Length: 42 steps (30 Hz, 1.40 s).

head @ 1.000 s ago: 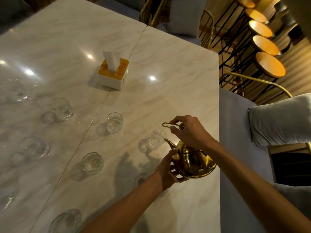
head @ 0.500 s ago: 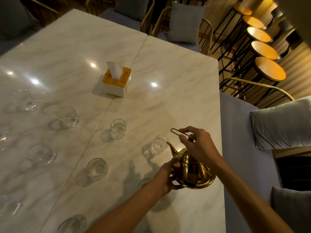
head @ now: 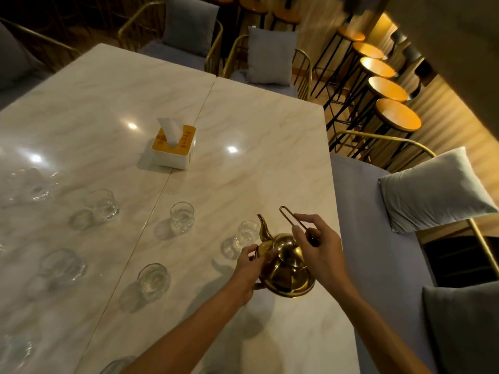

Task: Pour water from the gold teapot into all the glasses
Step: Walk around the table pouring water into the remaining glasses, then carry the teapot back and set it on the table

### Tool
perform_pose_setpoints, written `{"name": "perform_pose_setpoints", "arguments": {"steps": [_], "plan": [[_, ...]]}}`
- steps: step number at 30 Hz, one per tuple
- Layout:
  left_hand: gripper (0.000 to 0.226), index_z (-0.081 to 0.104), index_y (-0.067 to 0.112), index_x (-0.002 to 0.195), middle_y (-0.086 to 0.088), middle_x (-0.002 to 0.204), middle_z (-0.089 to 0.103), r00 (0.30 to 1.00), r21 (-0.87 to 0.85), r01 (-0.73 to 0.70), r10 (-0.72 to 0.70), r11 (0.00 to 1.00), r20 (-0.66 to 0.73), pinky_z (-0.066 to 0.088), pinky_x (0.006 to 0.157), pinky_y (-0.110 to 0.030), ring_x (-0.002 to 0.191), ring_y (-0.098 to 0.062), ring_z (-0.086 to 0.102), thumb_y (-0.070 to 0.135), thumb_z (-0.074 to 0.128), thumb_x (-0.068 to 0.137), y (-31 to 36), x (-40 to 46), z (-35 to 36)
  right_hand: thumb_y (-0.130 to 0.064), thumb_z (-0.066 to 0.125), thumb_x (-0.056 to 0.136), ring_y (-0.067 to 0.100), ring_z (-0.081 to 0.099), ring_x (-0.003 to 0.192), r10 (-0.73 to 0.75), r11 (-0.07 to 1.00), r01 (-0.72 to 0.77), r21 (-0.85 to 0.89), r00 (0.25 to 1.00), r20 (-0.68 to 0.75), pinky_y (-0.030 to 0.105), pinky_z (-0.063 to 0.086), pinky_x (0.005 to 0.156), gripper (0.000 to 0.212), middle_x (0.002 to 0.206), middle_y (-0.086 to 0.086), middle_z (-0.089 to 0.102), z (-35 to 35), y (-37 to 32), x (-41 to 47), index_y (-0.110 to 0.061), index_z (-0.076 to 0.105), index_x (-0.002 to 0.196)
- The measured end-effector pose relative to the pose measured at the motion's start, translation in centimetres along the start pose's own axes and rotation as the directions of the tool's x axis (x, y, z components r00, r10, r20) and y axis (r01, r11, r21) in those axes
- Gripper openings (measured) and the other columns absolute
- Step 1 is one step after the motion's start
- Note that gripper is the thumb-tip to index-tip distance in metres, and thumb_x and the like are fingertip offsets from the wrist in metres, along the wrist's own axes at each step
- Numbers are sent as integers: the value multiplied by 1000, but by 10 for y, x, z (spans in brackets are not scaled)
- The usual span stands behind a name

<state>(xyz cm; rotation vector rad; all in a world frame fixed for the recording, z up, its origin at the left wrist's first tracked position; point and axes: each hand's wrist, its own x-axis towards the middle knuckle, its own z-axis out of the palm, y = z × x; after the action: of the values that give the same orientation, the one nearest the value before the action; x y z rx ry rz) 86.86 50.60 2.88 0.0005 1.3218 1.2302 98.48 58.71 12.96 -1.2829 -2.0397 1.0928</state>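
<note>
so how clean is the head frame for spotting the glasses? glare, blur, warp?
Head view: dim warm light; ceiling-light glare spots on the marble table; wide-angle warp bends its edges. Glass by the gold teapot reads clearly; left-edge glasses smear into reflections. Both hands cast shadows.

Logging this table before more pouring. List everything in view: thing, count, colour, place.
gold teapot: one, gold, near right of table, wire handle raised
glasses: at least seven, clear, spread over table's near and left part
tissue box: one, white with yellow top, table centre
table: two joined slabs, pale marble
cushions: several, grey, on seats around the table
bar stools: a row, orange tops, far right
left hand: on teapot's body
right hand: pinching the handle
</note>
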Motion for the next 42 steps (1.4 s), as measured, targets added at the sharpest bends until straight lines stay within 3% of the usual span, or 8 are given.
{"name": "perform_pose_setpoints", "arguments": {"steps": [4,10,14,19,25,31,36,42], "plan": [[70,43,30,137,-3,128,58,994,18,-107,107,994,-1,55,65,-31,94,-13,62,39,81,79,2,-18,-6,-28,66,97,6,70,73,2,1000,-2,4,997,-73,16,55,67,24,77,-2,71,2,-8,-17,-27,67,121],[67,44,32,131,2,128,53,970,28,-240,240,970,-29,57,94,-39,113,-22,59,36,83,77,0,-50,-23,-26,65,97,10,71,81,1,1000,3,28,992,-123,23,60,74,11,87,-7,73,10,-32,-47,-19,72,102],[74,43,27,140,6,128,50,937,99,-342,347,935,-43,53,78,-18,114,-15,53,34,83,78,-1,-78,-40,-24,64,97,9,70,81,-11,991,35,129,984,-179,21,55,74,11,78,-10,70,22,-49,-74,-19,71,91],[71,44,32,137,9,129,52,922,101,-377,383,921,-52,52,88,-24,117,-15,54,37,84,77,-11,-103,-68,-21,62,98,11,69,79,-39,971,93,221,970,-239,18,53,71,17,75,-9,70,41,-70,-108,-18,71,84],[86,45,41,129,14,126,53,927,59,-372,374,926,-29,55,100,-47,119,-20,59,60,85,56,-19,-125,-108,-22,64,98,8,67,71,-60,950,107,294,984,-165,22,52,66,18,70,-8,69,65,-89,-136,-17,72,83],[90,45,40,133,7,133,56,905,52,-409,412,911,-104,57,97,-43,118,-20,62,63,87,57,-21,-155,-142,-24,63,98,8,64,62,-112,929,126,348,992,-60,31,51,64,20,65,-10,67,87,-105,-147,-17,70,81],[85,47,31,135,6,131,56,870,12,-433,421,901,-255,58,94,-42,117,-19,61,54,85,62,-30,-186,-171,-26,63,98,29,69,68,-207,910,159,383,974,89,46,59,69,20,68,-1,69,113,-117,-154,-22,71,80],[82,47,30,135,1,134,57,838,-84,-460,400,884,-370,60,90,-42,115,-24,65,50,86,66,-42,-213,-218,-23,62,99,17,70,70,-290,903,187,386,929,229,39,58,71,19,71,-3,71,153,-146,-173,-16,71,84]]}}
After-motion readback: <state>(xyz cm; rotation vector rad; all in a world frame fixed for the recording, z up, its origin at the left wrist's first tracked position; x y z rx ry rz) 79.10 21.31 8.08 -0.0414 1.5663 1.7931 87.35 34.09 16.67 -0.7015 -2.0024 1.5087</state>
